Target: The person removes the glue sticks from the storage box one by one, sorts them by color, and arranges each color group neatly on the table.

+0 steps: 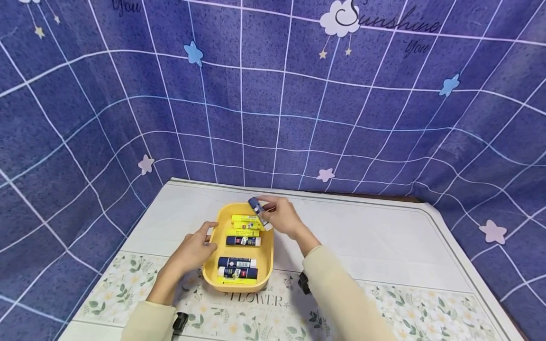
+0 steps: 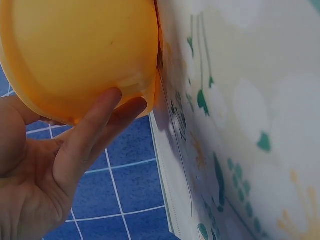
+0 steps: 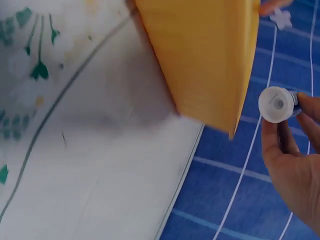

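Note:
In the head view, my right hand [image 1: 283, 217] pinches a dark blue glue stick [image 1: 255, 205] over the far right rim of a yellow plastic tray [image 1: 265, 253]. The right wrist view shows the white round end of this glue stick [image 3: 275, 105] between thumb and fingertips. My left hand [image 1: 193, 251] grips the tray's left side, thumb at the rim and fingers [image 2: 95, 117] against the outer wall. Inside lie yellow glue sticks [image 1: 245, 219] and a dark blue glue stick [image 1: 243, 241] in the far half. Nearer are two more dark blue glue sticks [image 1: 237, 262] and a yellow one [image 1: 236, 281].
The tray stands on a table with a white cover [image 1: 362, 246] printed with flowers and leaves. Behind and beside the table hangs a blue curtain [image 1: 264, 104] with a white grid and stars. Black straps [image 1: 180, 323] show at both wrists.

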A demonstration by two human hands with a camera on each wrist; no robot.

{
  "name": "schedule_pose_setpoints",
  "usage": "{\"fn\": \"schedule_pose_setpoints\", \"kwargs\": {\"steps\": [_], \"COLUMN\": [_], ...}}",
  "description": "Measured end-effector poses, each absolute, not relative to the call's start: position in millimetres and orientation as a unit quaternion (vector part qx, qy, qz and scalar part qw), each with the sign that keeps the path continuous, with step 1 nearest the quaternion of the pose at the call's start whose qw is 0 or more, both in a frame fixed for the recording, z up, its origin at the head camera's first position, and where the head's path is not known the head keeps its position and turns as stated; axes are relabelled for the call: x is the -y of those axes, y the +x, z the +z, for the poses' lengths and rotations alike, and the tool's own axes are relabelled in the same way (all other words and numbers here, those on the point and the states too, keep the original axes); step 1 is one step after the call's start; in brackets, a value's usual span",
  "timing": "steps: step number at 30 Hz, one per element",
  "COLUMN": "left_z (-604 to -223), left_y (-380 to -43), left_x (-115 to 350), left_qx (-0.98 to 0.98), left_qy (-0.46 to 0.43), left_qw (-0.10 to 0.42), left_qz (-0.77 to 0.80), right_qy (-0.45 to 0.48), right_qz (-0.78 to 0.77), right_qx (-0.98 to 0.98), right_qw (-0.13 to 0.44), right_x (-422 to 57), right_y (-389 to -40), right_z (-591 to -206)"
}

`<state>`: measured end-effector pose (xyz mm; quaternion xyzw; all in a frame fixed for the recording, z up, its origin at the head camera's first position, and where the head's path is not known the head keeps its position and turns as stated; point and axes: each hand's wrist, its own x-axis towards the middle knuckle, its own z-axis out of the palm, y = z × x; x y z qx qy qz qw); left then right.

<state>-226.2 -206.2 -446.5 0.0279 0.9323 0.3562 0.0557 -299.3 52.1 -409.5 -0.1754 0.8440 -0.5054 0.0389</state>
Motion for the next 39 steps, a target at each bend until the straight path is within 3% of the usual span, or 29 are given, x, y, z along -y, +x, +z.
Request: {"fn": "schedule_pose_setpoints", "kwargs": {"steps": [6,17,29,39], "left_z": [-445.5,-450.3,-450.1,-449.2], "left_y": [-225.2,-224.0,-224.2,-223.5], "left_x": [205.1,208.5,206.9,206.3], "left_qx": [-0.932,-0.93,-0.929,-0.926], "left_qy": [0.032,0.026,0.026,0.037], "left_qw": [0.054,0.052,0.049,0.045], "left_qz": [0.356,0.364,0.365,0.374], "right_qy": [-0.072,0.073,0.132,0.121], "right_qz": [-0.586,-0.577,-0.526,-0.464], "right_qx": [-0.807,-0.813,-0.84,-0.877], "right_qw": [-0.006,-0.024,-0.036,-0.036], "right_x": [-79.0,-110.9,-115.7,-110.4], "right_y": [-315.6,-323.1,-327.0,-328.4], "right_z": [-416.2,-448.9,-475.3,-483.0]}}
